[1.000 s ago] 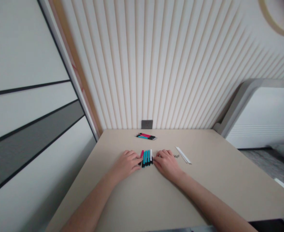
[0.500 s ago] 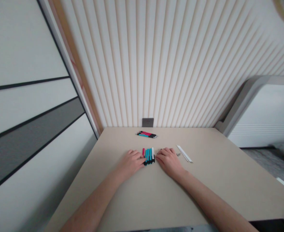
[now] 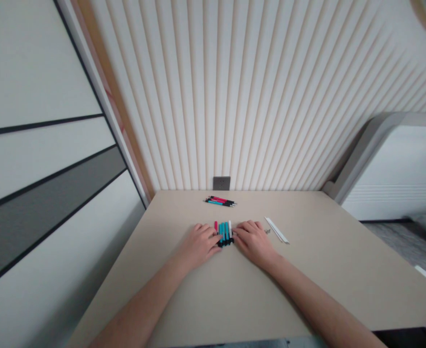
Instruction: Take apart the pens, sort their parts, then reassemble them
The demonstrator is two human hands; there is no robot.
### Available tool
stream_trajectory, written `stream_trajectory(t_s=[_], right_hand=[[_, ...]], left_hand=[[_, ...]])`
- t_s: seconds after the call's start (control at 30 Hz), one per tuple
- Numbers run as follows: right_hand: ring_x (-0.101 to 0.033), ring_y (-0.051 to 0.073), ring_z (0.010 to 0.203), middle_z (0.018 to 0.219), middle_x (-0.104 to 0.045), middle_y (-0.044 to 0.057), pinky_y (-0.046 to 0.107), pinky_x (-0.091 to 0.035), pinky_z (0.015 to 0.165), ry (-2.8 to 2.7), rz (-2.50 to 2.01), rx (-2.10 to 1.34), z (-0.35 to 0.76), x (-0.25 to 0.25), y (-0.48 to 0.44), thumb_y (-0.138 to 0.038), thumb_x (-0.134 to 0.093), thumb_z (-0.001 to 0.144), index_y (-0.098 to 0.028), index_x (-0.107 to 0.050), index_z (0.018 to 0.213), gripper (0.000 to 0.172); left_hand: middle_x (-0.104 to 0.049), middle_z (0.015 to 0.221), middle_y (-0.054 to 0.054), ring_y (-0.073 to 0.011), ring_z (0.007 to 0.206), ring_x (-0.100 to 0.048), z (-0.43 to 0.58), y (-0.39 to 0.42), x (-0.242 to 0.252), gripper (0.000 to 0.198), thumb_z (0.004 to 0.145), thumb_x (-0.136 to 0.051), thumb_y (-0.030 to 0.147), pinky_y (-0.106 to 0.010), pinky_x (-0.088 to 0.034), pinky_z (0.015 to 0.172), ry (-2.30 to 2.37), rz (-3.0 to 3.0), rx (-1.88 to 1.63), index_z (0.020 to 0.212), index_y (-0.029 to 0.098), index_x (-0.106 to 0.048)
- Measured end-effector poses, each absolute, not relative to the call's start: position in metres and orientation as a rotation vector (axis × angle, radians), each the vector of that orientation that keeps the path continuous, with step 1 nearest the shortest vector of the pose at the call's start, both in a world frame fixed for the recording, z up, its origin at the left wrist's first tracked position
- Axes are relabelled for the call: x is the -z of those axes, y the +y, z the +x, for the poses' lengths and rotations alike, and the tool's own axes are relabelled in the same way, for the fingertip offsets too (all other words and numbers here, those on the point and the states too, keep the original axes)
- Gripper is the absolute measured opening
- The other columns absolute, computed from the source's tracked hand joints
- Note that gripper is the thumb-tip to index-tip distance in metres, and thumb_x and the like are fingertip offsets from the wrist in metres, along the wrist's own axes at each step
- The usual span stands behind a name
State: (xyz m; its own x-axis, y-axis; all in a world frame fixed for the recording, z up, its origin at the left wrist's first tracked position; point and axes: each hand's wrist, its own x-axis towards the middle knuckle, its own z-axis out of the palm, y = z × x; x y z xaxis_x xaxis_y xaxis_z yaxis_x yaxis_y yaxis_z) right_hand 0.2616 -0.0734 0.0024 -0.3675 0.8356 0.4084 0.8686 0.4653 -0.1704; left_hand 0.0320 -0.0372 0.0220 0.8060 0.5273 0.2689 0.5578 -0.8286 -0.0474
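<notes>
Several pen barrels, mostly blue with black grips, lie side by side in a row between my two hands. A white barrel is at the row's right end and a short pink piece at its left. My left hand rests palm down, its fingers apart and touching the row's left side near the black ends. From the other side my right hand lies on the table, fingers stretched out, their tips against the row's right side. Neither hand lifts anything.
Assembled pens, red and blue, lie farther back on the beige table. Thin white refills and small metal springs are right of my right hand. A socket is on the ribbed wall behind.
The row of barrels has shifted slightly right, its right end meeting my right fingertips. My left fingers have moved a little right with it, and the left thumb sits farther from the index finger.
</notes>
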Motion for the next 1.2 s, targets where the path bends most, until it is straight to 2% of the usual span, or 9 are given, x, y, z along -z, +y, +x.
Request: stream_trajectory(t_s=[0.17, 0.8, 1.07, 1.2], right_hand=[[-0.053, 0.022, 0.097, 0.105, -0.064, 0.008, 0.037, -0.034, 0.086, -2.340, -1.336, 0.041, 0.252, -0.004, -0.083, -0.035, -0.050, 0.096, -0.025, -0.063, 0.116, 0.025], [-0.056, 0.019, 0.097, 0.105, -0.065, 0.006, 0.034, -0.038, 0.088, -2.370, -1.307, -0.018, 0.253, 0.003, -0.081, -0.025, -0.051, 0.096, -0.023, -0.067, 0.107, 0.020], [-0.057, 0.020, 0.097, 0.105, -0.066, 0.008, 0.035, -0.037, 0.088, -2.352, -1.284, 0.071, 0.256, -0.005, -0.082, -0.029, -0.050, 0.097, -0.023, -0.066, 0.108, 0.021], [-0.057, 0.020, 0.099, 0.103, -0.068, 0.008, 0.034, -0.036, 0.088, -2.320, -1.456, 0.132, 0.272, -0.016, -0.053, -0.026, -0.046, 0.098, -0.022, -0.068, 0.105, 0.023]], left_hand=[[-0.062, 0.096, -0.004, -0.0203, 0.094, -0.054, 0.035, -0.035, -0.019, 0.024, 0.089, -0.064, 0.035, -0.034, -0.036, 0.080, -0.857, -2.878, 0.376, 0.110, 0.024, -0.064], [-0.061, 0.093, -0.005, -0.0207, 0.091, -0.055, 0.042, -0.036, -0.014, 0.016, 0.089, -0.063, 0.032, -0.033, -0.038, 0.076, -0.863, -2.848, 0.344, 0.101, 0.021, -0.065], [-0.061, 0.094, -0.006, -0.0212, 0.091, -0.056, 0.042, -0.038, -0.014, 0.022, 0.091, -0.061, 0.034, -0.034, -0.040, 0.077, -0.845, -2.861, 0.418, 0.108, 0.020, -0.063], [-0.063, 0.096, -0.006, -0.0203, 0.091, -0.056, 0.033, -0.031, -0.018, 0.021, 0.094, -0.057, 0.031, -0.034, -0.041, 0.078, -0.927, -2.832, 0.512, 0.110, 0.020, -0.063]])
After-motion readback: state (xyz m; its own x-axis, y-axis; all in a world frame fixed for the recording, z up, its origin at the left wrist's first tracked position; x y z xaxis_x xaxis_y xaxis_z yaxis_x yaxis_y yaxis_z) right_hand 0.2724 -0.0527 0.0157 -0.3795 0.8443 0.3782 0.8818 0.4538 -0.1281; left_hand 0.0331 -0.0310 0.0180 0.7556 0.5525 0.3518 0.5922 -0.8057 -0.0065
